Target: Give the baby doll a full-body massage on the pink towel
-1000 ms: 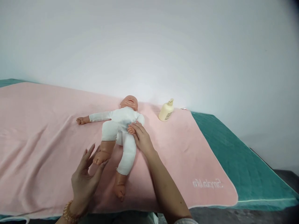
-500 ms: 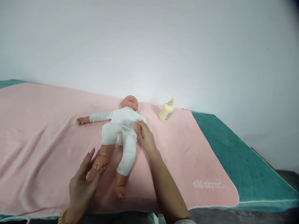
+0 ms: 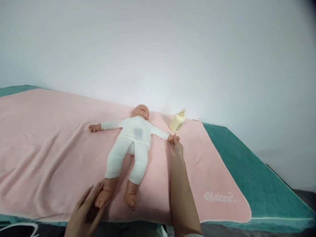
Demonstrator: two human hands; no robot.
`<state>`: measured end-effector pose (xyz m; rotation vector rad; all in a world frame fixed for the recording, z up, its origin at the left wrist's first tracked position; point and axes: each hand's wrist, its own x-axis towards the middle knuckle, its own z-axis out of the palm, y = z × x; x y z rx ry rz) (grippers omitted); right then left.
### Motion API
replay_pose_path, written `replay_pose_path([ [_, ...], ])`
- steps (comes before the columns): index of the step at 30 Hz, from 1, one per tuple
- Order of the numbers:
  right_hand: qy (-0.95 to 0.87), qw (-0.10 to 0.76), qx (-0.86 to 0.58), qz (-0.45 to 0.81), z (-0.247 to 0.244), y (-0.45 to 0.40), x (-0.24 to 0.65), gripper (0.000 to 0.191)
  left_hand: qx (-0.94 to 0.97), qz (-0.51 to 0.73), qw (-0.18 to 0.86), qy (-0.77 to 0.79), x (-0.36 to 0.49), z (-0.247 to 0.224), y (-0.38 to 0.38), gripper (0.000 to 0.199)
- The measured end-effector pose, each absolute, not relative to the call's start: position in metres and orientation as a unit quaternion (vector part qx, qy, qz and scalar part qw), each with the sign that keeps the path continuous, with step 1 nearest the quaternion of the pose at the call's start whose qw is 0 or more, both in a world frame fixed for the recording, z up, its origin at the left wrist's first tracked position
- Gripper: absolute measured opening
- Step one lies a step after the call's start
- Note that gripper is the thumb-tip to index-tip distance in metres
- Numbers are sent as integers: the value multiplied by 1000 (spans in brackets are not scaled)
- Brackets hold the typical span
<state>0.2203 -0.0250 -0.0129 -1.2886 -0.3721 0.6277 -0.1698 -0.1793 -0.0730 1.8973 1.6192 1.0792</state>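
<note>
Doll (image 3: 130,129) face-up mid pink blanket (image 3: 59,131). Left hand (image 3: 84,212) cupped round its near-left foot (image 3: 104,197), right hand (image 3: 177,148) pinching its right-side hand (image 3: 171,138). Pump bottle (image 3: 177,122) just beyond, so careless far-ward arm swing could tip it imo.

Right hand (image 3: 177,148) has drawn one arm (image 3: 160,132) of the doll (image 3: 129,129) out near the bottle (image 3: 177,122). Bent leg (image 3: 116,161) straightened; left hand (image 3: 85,210) lower with foot (image 3: 105,196), grip unclear.

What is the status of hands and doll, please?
Doll face-up, arms spread. Left hand around its foot. Right hand holding its hand. Pump bottle standing just beyond.
</note>
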Motion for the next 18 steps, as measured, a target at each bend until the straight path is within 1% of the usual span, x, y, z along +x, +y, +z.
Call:
replay_pose_path([
  [2, -154, 746, -583, 283, -15, -30, 222, 10, 697, 398, 207, 559, -170, -73, -178, 51],
  [5, -143, 753, -590, 254, -13, -44, 220, 9, 712, 417, 201, 529, -179, -79, -180, 58],
  [6, -140, 755, -596, 237, -12, -49, 218, 15, 713, 423, 198, 524, -184, -81, -182, 59],
  [7, -139, 755, -602, 220, -11, -56, 215, 25, 712, 429, 196, 521, -189, -84, -184, 60],
  [10, -154, 751, -618, 177, -5, -75, 202, 60, 689, 450, 210, 528, -200, -81, -188, 55],
  [12, -176, 742, -625, 167, -3, -90, 187, 72, 650, 481, 233, 540, -199, -67, -183, 49],
  [15, -245, 716, -632, 165, -4, -117, 156, 70, 538, 565, 281, 560, -185, -34, -162, 40],
  [17, -355, 662, -645, 143, -9, -141, 131, 67, 466, 608, 326, 555, -172, -14, -140, 38],
  [18, -394, 629, -654, 144, -13, -154, 119, 65, 435, 608, 347, 566, -166, -6, -128, 34],
])
